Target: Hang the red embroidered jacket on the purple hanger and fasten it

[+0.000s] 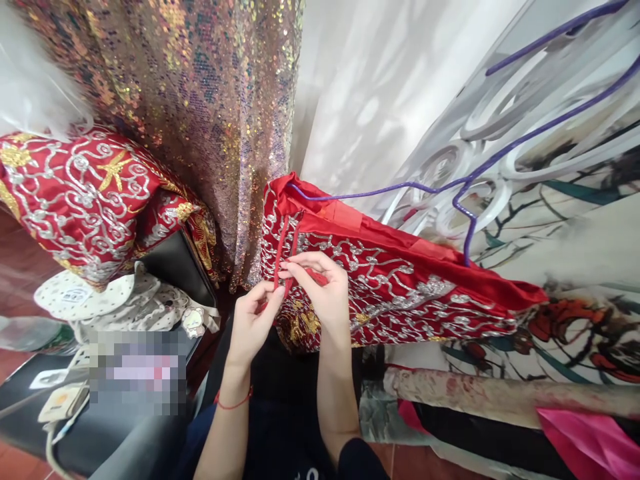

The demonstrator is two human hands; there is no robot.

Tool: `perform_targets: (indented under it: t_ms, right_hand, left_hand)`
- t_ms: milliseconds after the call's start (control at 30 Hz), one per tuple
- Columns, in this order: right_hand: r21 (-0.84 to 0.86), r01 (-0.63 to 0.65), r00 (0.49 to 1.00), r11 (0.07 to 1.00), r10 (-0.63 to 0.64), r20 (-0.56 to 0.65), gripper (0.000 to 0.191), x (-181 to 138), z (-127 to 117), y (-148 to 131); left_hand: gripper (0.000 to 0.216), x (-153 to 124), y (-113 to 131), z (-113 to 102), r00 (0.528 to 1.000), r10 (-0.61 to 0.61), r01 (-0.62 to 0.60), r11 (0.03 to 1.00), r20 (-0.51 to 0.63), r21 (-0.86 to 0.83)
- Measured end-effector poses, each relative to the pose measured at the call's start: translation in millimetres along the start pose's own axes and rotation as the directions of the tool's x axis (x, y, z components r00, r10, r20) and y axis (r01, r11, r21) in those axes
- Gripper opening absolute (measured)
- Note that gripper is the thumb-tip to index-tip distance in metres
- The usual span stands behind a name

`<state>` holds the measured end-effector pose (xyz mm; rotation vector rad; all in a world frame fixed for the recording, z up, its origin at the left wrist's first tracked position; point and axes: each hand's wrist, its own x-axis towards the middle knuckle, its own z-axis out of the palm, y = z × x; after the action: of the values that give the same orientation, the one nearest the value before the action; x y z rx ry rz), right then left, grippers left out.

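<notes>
In front of me a red garment [395, 267] with silver and gold sequin embroidery hangs from a purple wire hanger [425, 187]. Two narrow red ties [281, 250] run down from its waistband near the left end. My left hand [256, 317] is closed with thumb and fingers pinching the lower part of a tie. Just above and to the right, my right hand [320, 283] pinches the red tie too, its fingertips close to the left ones. How the strands cross between my fingers is partly hidden.
A matching red embroidered cloth [85, 200] drapes over a black chair at left. Behind it hangs a sequined curtain [200, 100]. A dotted white bag [140, 300] and a charger [63, 403] rest on a black seat [30, 417]. Fabric rolls [475, 393] lie at lower right.
</notes>
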<state>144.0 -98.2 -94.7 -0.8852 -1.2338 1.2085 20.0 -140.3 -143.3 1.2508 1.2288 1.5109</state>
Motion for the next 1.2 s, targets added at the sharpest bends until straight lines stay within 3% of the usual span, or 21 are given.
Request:
perform_targets:
  t_ms: [67,167,267,333,400,467,533,633,700,833,1033,1133,1200]
  right_hand:
    - [-0.155,0.029,0.999,0.987,-0.022,0.044,0.019,1.4,0.1,-0.6]
    - [-0.452,0.13,0.972,0.883,-0.023,0.233,0.024,-2.7,-2.9,-6.5]
    - [-0.544,0.252,0.942,0.801,-0.073,0.329,0.028,-8.0,-4.2,-11.9]
    - [-0.49,0.303,0.944,0.818,-0.189,0.269,0.027,-11.0,-3.3,-10.0]
    - [-0.431,0.332,0.942,0.839,-0.321,0.102,0.023,-14.0,-2.2,-2.2]
    - [-0.396,0.304,0.926,0.867,-0.367,-0.093,0.02,-17.0,-2.2,9.8]
    - [-0.313,0.252,0.935,0.916,-0.314,-0.167,0.022,-19.8,-3.8,22.4]
    - [-0.103,0.146,0.989,0.984,-0.144,0.022,0.04,-22.6,-7.9,35.8]
    - [-0.039,0.064,0.99,0.997,-0.059,0.125,0.043,-23.8,-10.1,39.8]
    - [-0.136,0.061,0.998,0.989,-0.056,0.037,0.031,-25.7,-10.7,41.3]
    - [-0.126,-0.019,0.997,0.992,0.009,-0.08,0.034,-24.7,-14.7,32.5]
    - [-0.303,-0.001,0.999,0.953,0.012,0.033,0.033,-22.9,-24.0,18.1]
    - [-0.448,0.042,0.989,0.893,0.028,0.147,0.03,-23.3,-31.6,9.0]
  left_hand:
    - [0.031,-2.2,-0.5,-3.4,1.0,0.016,-0.015,0.999,-0.002,0.034]
    - [0.031,-5.4,0.7,-4.6,0.999,0.032,-0.032,0.999,0.007,0.04]
    - [0.033,-6.3,3.2,-2.0,0.999,0.029,-0.028,0.999,0.021,-0.029]
    - [0.033,-5.9,4.0,0.1,1.0,0.002,0.0,0.996,0.018,-0.09]
    - [0.033,-5.4,3.4,1.7,0.999,-0.034,0.035,0.991,0.006,-0.132]
    - [0.034,-4.9,2.1,3.3,0.998,-0.063,0.062,0.988,0.002,-0.143]
    - [0.034,-4.5,0.9,5.4,0.997,-0.078,0.08,0.987,0.02,-0.14]
    - [0.034,-4.7,0.7,9.1,0.994,-0.092,0.099,0.983,0.051,-0.156]
    - [0.035,-5.5,1.6,11.5,0.991,-0.108,0.121,0.976,0.08,-0.18]
    - [0.035,-8.4,3.7,16.7,0.972,-0.158,0.19,0.965,0.173,-0.183]
    - [0.048,-6.5,7.8,21.2,0.978,-0.155,0.189,0.941,0.142,-0.281]
    - [0.042,9.4,13.0,15.5,0.979,-0.105,0.146,0.961,0.175,-0.235]
    - [0.038,29.7,17.7,9.0,0.992,-0.043,0.067,0.977,0.122,-0.202]
